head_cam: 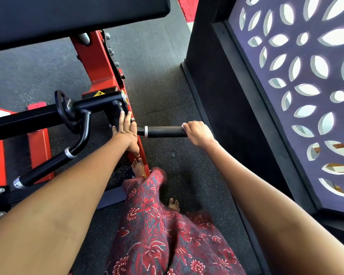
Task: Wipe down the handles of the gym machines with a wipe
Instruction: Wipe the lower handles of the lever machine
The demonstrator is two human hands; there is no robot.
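Observation:
A black foam handle (pixel 164 131) with a white ring at its inner end sticks out to the right from the red and black gym machine (pixel 96 62). My right hand (pixel 197 132) is closed around the handle's outer end, and a sliver of white wipe (pixel 183 125) shows under its fingers. My left hand (pixel 127 130) lies flat with fingers straight against the black bracket where the handle joins the machine. A second black handle (pixel 48 167) with silver rings slants down at the lower left.
A black padded seat (pixel 68 14) overhangs the top left. A dark wall with a perforated patterned screen (pixel 298 92) runs along the right. My bare feet and red floral garment (pixel 157 225) stand on the speckled rubber floor (pixel 157 76) between machine and wall.

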